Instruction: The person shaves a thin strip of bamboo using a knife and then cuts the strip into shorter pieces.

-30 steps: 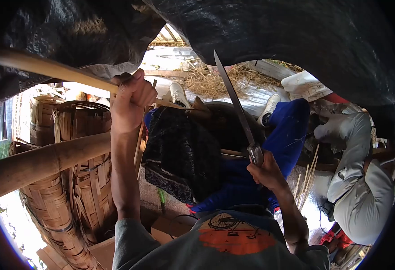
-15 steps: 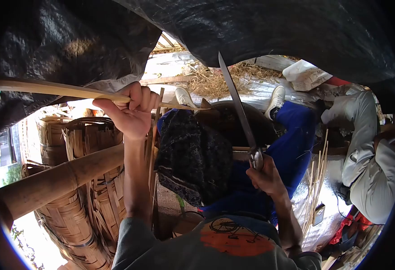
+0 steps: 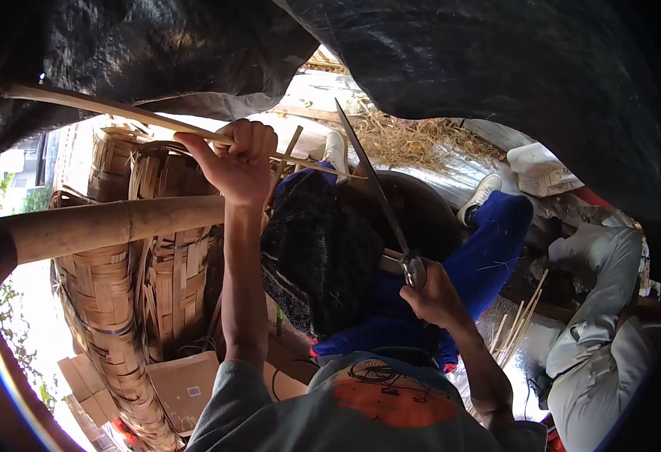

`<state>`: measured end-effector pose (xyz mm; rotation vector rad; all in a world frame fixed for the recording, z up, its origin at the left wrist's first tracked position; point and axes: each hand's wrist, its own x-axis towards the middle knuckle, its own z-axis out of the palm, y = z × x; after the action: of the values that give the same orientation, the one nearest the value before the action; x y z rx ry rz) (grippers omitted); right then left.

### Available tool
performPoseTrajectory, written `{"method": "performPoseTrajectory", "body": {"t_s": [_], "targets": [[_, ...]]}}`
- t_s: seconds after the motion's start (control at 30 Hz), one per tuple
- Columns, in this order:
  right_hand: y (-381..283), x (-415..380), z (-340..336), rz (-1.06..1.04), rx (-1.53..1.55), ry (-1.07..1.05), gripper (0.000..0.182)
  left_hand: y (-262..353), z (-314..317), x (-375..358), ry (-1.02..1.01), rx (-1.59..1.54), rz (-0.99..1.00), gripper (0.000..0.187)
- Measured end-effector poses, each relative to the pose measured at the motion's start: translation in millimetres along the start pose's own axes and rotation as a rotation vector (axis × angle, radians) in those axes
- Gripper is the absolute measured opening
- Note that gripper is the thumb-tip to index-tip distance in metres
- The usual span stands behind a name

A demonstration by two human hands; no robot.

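Long pale split bamboo strip, slanting from upper left down to tapered tip at centre. Long narrow grey steel knife blade, angled upward, edge touching strip tip.

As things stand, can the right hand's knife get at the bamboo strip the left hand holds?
Probably yes: the knife blade already crosses the bamboo strip near its tip, just beyond the left hand, nothing between. The right hand grips the handle.

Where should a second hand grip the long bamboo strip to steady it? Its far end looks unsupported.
Grip the bamboo strip on its bare stretch left of the left hand, coming from below. The knife meets the tip to the right, so that side stays clear.
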<state>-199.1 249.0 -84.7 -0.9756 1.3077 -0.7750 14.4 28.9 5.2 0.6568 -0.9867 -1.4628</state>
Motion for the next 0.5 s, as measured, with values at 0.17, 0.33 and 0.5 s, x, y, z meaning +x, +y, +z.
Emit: {"method": "performPoseTrajectory", "body": {"t_s": [0.17, 0.33, 0.5], "targets": [[-37.6, 7.0, -0.4, -0.048, -0.062, -0.022, 0.019, -7.0, 6.7, 1.7, 0.040, 0.018, -0.039, 0.071], [-57.3, 11.4, 21.3, -0.035, 0.247, -0.133, 0.015, -6.6, -0.4, 7.9, 0.031, 0.001, 0.039, 0.069], [-61.7, 20.3, 27.9, 0.147, 0.212, -0.259, 0.013, -2.6, -4.9, 13.8, -0.014, -0.018, 0.038, 0.068]]}}
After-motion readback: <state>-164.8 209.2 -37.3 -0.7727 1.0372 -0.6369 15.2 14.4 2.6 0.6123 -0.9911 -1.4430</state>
